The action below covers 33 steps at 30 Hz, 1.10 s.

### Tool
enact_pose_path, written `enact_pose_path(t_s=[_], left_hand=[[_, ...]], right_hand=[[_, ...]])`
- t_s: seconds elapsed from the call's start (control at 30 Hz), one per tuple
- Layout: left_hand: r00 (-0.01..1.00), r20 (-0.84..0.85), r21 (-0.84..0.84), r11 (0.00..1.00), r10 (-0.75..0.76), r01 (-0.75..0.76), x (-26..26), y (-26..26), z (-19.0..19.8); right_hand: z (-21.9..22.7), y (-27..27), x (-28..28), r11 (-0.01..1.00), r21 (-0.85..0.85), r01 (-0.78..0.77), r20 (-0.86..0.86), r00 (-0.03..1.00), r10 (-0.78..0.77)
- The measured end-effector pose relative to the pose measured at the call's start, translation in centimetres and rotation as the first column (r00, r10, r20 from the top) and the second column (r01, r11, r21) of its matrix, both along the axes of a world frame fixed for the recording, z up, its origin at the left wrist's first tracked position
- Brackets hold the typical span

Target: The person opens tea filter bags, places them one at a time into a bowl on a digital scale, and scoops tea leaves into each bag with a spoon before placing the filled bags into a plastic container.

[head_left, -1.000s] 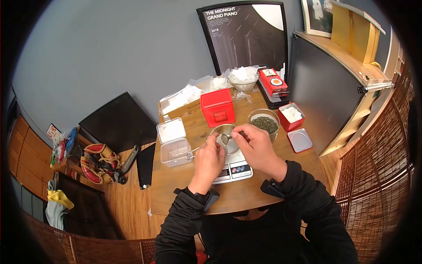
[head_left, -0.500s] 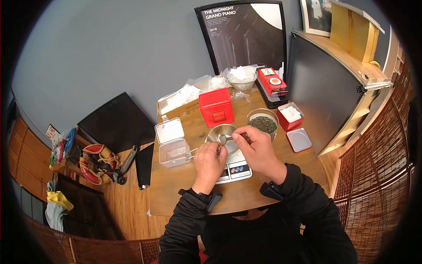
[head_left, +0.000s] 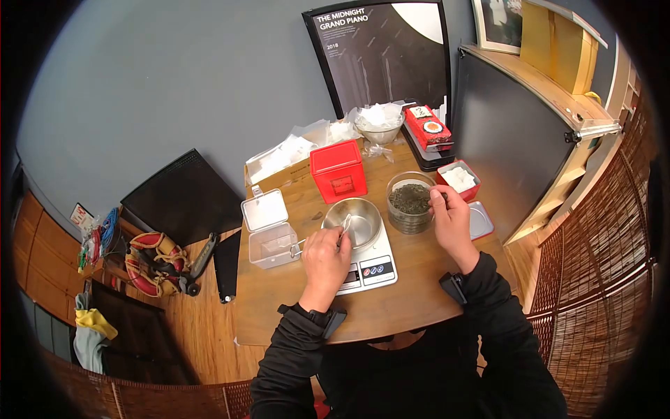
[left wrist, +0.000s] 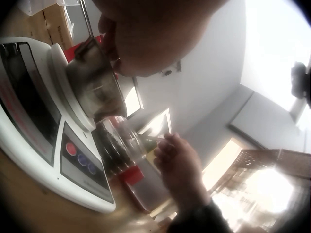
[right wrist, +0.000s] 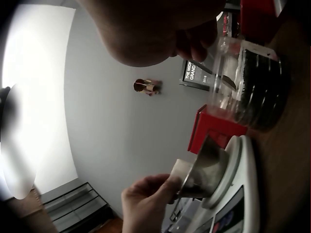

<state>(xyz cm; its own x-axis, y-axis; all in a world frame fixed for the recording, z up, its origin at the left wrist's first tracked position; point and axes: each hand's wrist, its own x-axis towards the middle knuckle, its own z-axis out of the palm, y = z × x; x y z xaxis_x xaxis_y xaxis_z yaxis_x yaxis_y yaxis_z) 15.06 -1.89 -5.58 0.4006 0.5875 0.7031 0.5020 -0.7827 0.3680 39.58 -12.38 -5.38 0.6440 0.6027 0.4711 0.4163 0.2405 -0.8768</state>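
In the head view, the left hand [head_left: 325, 260] is closing its thumb and fingers on a small white pouch [head_left: 346, 222], and the steel pan [head_left: 366, 230] is lying at that hand's one o'clock, sitting on a white scale [head_left: 377, 271]. The right hand [head_left: 453, 222] is the nearer one to the glass jar [head_left: 406, 223] of dark leaves [head_left: 410, 198], which is standing at its ten o'clock; the fingertips are hanging near the rim, pinched together, but what they are gripping is hardly showing here. From the pan, the jar is lying at two o'clock, with only glass wall and steel rim rising between; a red box [head_left: 340, 174] is standing at the pan's eleven, a clear plastic box [head_left: 273, 248] at its nine, and a lidless red tin [head_left: 457, 192] at the jar's two. In the left wrist view, the jar is showing between pan and right hand, while the left fingers' hold is hiding from sight. In the right wrist view, the right fingers are pinching a spoon [right wrist: 229, 83], its long axis running from the fingers toward four o'clock, its tip overlapping the jar's mouth; whether it is touching leaves, I cannot tell. At seven o'clock, the left hand is holding the pouch at the pan's rim.
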Motion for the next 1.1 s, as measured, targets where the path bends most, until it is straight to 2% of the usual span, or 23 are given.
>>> enact_pose_path(t_s=[0.2, 0.33, 0.4, 0.43, 0.5, 0.53, 0.6, 0.73, 0.8, 1.0, 1.1], left_hand=[[0.999, 0.036, -0.046, 0.999, -0.009, 0.010, 0.1, -0.2, 0.9], [0.999, -0.047, 0.022, 1.000, -0.018, 0.019, 0.0, -0.3, 1.6], [0.998, -0.061, 0.046, 0.999, -0.021, 0.024, 0.0, -0.3, 1.8], [0.997, -0.068, 0.049, 0.998, -0.032, 0.035, 0.0, -0.3, 1.9], [0.996, -0.077, 0.053, 0.997, -0.043, 0.047, 0.0, -0.4, 2.1], [0.996, -0.085, 0.044, 0.998, -0.041, 0.045, 0.1, -0.4, 2.2], [0.995, -0.096, 0.037, 0.998, -0.040, 0.043, 0.0, -0.3, 2.2], [0.993, -0.099, 0.031, 0.997, -0.064, 0.067, -0.1, 0.0, 2.0], [0.993, -0.098, 0.032, 0.997, -0.068, 0.072, -0.2, 0.0, 2.2], [0.989, -0.142, 0.067, 0.997, -0.027, 0.037, -0.4, 0.1, 3.2], [0.978, -0.201, 0.081, 0.994, -0.054, 0.071, -0.1, -0.4, 3.6]], right_hand=[[-1.8, 0.1, 0.8, 0.998, -0.060, 0.022, 0.189, 0.982, -0.010], [-2.4, -0.3, 0.5, 0.998, -0.061, -0.015, 0.126, 0.992, 0.023], [-2.2, -0.5, 0.2, 0.994, -0.075, -0.077, -0.066, 0.995, 0.072], [-2.3, -0.5, 0.2, 0.994, -0.075, -0.076, -0.068, 0.995, 0.071], [-2.6, -0.3, 0.2, 0.997, -0.006, -0.073, -0.287, 0.955, 0.068], [-2.6, -0.3, 0.2, 0.997, -0.004, -0.072, -0.288, 0.955, 0.068], [-2.7, -0.3, 0.2, 0.998, 0.014, -0.067, -0.484, 0.872, 0.065], [-2.8, -0.2, 0.2, 0.998, 0.050, -0.048, -0.571, 0.818, 0.068], [-2.9, -0.1, 0.4, 0.991, 0.121, -0.049, -0.638, 0.761, 0.116], [-3.1, -0.6, 1.4, 0.977, 0.213, -0.020, -0.736, 0.654, 0.174], [-3.3, -0.4, 1.4, 0.972, 0.231, -0.031, -0.729, 0.656, 0.194]])
